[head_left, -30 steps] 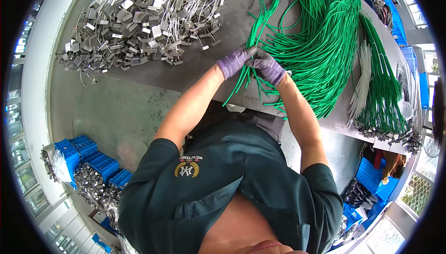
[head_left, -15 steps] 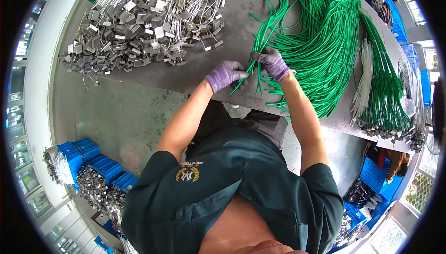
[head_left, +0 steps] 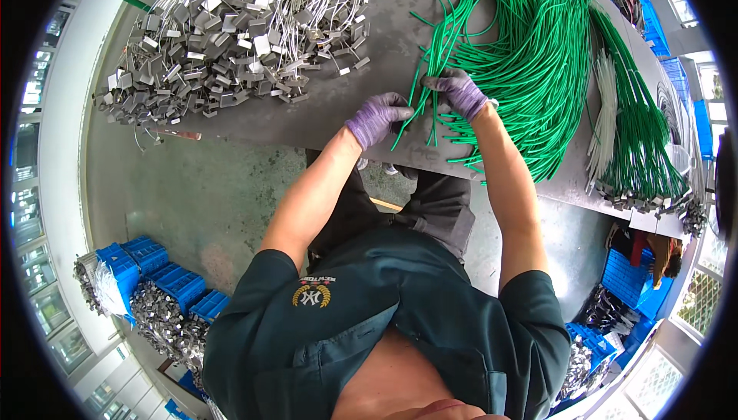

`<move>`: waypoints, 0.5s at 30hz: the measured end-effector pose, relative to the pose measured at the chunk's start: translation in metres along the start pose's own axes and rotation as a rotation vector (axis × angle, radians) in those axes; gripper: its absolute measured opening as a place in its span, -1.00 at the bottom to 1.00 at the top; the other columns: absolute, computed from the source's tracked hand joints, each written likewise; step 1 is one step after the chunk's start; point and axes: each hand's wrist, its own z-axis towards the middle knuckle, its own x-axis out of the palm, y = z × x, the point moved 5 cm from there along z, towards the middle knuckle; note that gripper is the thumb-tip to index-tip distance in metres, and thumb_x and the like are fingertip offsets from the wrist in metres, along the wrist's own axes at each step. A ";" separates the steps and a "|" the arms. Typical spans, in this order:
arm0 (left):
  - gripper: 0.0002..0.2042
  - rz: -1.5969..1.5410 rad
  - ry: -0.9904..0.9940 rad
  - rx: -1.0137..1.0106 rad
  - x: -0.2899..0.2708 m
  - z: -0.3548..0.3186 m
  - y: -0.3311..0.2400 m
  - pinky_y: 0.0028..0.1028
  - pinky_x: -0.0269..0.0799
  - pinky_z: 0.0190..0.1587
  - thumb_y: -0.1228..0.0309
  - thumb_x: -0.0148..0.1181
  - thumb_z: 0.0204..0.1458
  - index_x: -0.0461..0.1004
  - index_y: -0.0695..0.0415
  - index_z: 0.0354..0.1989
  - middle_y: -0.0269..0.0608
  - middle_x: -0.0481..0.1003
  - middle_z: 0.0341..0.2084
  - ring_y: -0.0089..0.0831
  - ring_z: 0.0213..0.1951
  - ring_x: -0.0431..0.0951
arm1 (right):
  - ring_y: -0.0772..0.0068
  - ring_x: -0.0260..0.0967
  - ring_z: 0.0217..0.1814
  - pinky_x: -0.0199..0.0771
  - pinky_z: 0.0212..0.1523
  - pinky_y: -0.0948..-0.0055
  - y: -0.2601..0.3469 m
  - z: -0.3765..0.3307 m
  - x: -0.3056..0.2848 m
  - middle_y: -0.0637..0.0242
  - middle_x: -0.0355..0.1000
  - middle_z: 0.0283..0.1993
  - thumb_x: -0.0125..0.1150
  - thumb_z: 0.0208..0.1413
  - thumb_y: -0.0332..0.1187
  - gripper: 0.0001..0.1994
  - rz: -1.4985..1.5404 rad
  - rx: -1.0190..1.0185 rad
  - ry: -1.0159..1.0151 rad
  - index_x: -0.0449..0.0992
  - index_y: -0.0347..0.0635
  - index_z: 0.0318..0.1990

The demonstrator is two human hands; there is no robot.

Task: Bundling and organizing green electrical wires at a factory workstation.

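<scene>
Floor (head_left: 211, 212), blue crates (head_left: 175, 282) with metal parts (head_left: 163, 320), right grip (head_left: 459, 89) clamping green cables (head_left: 444, 34), left (head_left: 378, 118) unclear

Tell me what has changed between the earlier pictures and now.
The left hand and right hand, together at the thinner group of green strands a second ago, have drawn apart: the left moved leftward and slightly nearer the body, the right a little rightward and away. Whether either grip let go of any strand is unclear. The large green bundle and the metal-tipped wires stayed put.
</scene>
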 end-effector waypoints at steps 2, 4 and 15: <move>-0.86 0.073 -0.050 0.008 -0.008 -0.003 0.002 -0.54 0.37 -0.47 0.44 0.30 -0.14 0.46 0.17 -0.45 -0.36 0.46 -0.62 -0.57 -0.57 0.43 | 0.55 0.32 -0.69 0.25 -0.73 0.58 0.005 -0.010 -0.002 0.33 0.42 -0.57 0.24 -0.03 -0.30 -0.78 -0.059 -0.008 -0.063 0.47 -0.25 -0.31; -0.86 0.167 -0.134 0.117 -0.011 -0.002 -0.005 -0.57 0.33 -0.51 0.43 0.32 -0.16 0.48 0.15 -0.46 -0.39 0.46 -0.64 -0.61 -0.60 0.40 | 0.52 0.31 -0.69 0.30 -0.70 0.55 0.005 -0.008 -0.013 0.33 0.41 -0.58 0.22 -0.04 -0.25 -0.76 -0.211 -0.083 -0.136 0.49 -0.29 -0.38; -0.72 1.048 -0.320 0.272 0.010 0.064 -0.055 -0.34 0.41 -0.30 0.26 0.34 -0.23 0.50 0.19 -0.41 -0.08 0.52 -0.51 -0.27 -0.42 0.51 | 0.43 0.35 -0.61 0.42 -0.58 0.45 -0.025 -0.020 -0.019 0.29 0.43 -0.46 0.17 -0.03 -0.37 -0.75 0.064 -0.063 -0.178 0.47 -0.34 -0.22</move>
